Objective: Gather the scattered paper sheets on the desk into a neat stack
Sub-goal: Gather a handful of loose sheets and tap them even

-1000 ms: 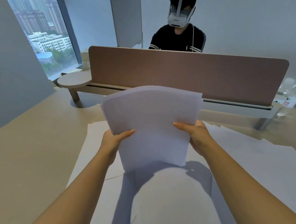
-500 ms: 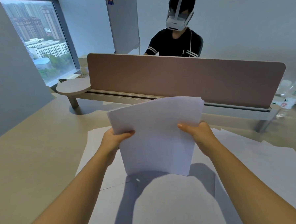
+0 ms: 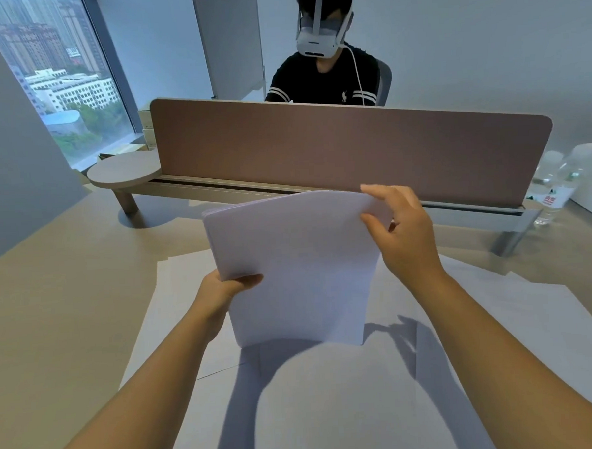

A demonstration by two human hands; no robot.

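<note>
While the bundle of sheets (image 3: 300, 268) stands upright above the desk (image 3: 52, 305), squaring is under way.
From the head camera: left hand (image 3: 226, 289) grips its lower left edge, right hand (image 3: 401, 232) pinches the top right corner; more loose sheets (image 3: 498, 316) lie flat beneath, ungathered.

Two bare forearms, no sleeves, left hand (image 3: 222, 290), right hand (image 3: 404, 232)

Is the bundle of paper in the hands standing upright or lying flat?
Upright: the paper bundle stands on its lower edge on the sheets on the desk.
</note>
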